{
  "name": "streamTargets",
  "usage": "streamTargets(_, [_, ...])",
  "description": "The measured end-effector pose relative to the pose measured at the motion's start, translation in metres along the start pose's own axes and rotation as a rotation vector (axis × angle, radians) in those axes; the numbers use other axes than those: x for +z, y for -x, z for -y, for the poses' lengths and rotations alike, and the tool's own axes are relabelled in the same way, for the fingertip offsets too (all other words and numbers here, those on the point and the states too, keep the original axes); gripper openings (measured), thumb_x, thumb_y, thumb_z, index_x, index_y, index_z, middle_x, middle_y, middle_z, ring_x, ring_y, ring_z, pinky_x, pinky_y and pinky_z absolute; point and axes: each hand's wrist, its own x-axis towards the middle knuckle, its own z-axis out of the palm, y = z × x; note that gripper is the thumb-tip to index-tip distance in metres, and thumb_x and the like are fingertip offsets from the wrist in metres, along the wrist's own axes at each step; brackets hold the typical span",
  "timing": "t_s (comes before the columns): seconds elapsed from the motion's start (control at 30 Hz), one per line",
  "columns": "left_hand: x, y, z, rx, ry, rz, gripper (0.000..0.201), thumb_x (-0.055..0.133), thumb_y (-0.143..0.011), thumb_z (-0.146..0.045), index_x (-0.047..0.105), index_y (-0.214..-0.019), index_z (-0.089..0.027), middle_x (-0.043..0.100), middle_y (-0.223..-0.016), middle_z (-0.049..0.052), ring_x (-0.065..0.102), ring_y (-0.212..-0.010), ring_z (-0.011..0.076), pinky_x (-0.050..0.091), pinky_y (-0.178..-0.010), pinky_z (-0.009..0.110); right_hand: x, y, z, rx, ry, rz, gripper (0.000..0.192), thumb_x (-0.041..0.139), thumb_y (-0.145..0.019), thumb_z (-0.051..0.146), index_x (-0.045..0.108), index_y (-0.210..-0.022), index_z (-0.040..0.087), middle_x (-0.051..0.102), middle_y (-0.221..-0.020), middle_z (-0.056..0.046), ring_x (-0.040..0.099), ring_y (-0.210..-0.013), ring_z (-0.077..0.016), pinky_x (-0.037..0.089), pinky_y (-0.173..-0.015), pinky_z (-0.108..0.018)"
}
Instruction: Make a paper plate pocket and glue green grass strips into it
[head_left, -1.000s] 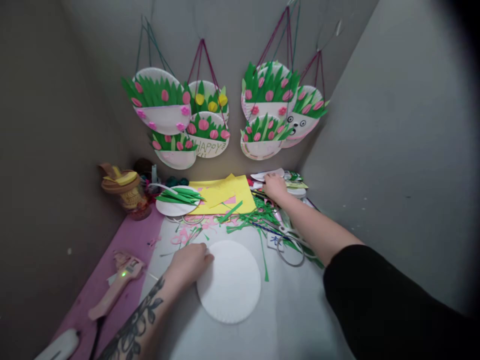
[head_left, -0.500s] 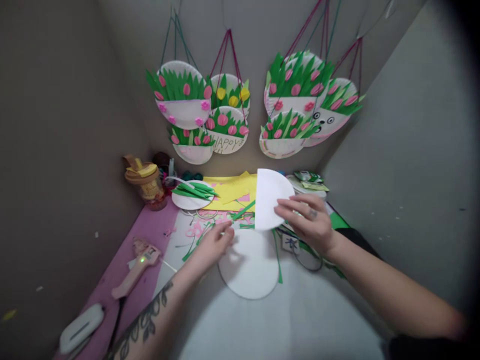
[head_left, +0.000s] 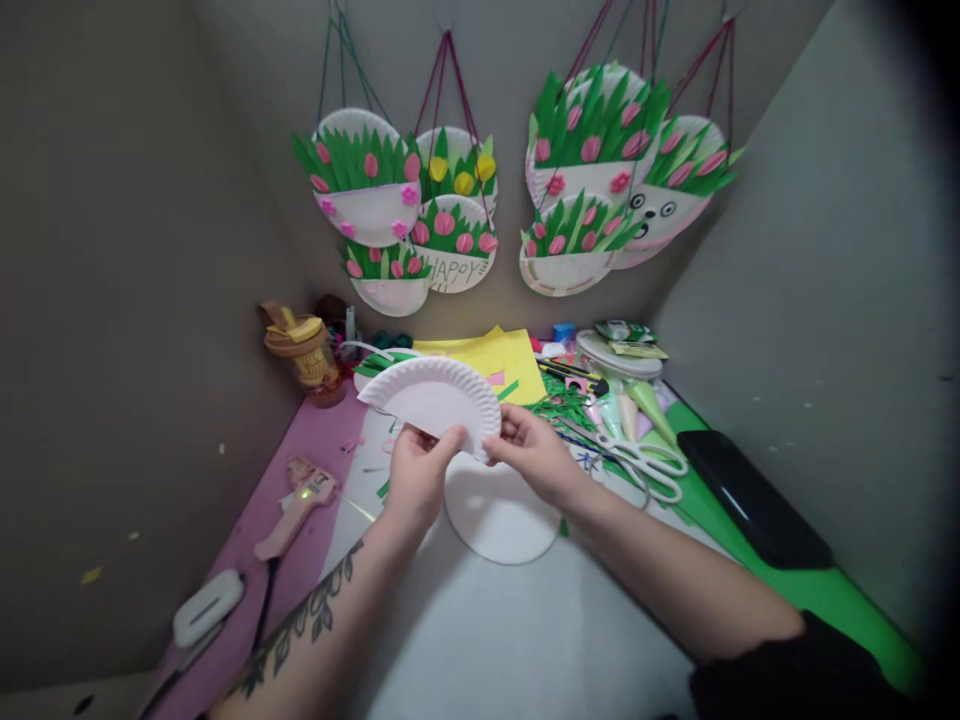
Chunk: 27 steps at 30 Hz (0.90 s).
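Swung round and lifted since half a second ago: half paper plate, pinched by left hand and right hand. Light, flimsy, easily creased; best held along straight cut edge.

Decorated paper-plate baskets with green grass and pink tulips hang by cords on the back wall. Below them on the counter lie yellow paper sheets, a brown-lidded jar at the left, and white-handled scissors among green paper scraps. A pink glue gun rests on the purple mat, its green light lit. A black case lies at the right.
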Motion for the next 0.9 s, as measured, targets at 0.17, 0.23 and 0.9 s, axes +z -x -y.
streamTargets(0.17, [-0.007, -0.001, 0.008, -0.048, -0.479, 0.107, 0.031, 0.066, -0.074, -0.042, 0.067, -0.071, -0.012, 0.069, -0.065, 0.006, 0.061, -0.058, 0.0164, 0.045, -0.054, 0.025, -0.001, -0.005, -0.009, 0.028, 0.053, -0.094, 0.027, 0.066, -0.063, 0.016, 0.059, -0.089, 0.019, 0.069, -0.078, 0.002, 0.065, -0.071, -0.0158, 0.051, -0.064, -0.026])
streamTargets(0.23, [-0.009, -0.002, 0.007, -0.03, -0.612, 0.13, 0.035, 0.063, -0.076, -0.044, 0.067, -0.061, -0.013, 0.068, -0.059, 0.006, 0.062, -0.057, 0.0182, 0.046, -0.056, 0.027, -0.002, -0.007, -0.011, 0.054, 0.049, -0.082, 0.033, 0.064, -0.062, 0.014, 0.058, -0.094, 0.02, 0.069, -0.082, 0.002, 0.067, -0.073, -0.0162, 0.053, -0.068, -0.028])
streamTargets(0.9, [0.001, 0.015, 0.005, 0.112, -0.817, 0.165, 0.028, 0.054, -0.084, -0.039, 0.074, -0.077, -0.02, 0.074, -0.073, 0.007, 0.069, -0.081, 0.0247, 0.051, -0.084, 0.033, -0.008, -0.006, -0.02, -0.011, 0.228, -0.214, 0.026, 0.061, -0.064, 0.015, 0.057, -0.09, 0.021, 0.068, -0.082, 0.0, 0.065, -0.076, -0.0192, 0.054, -0.07, -0.033])
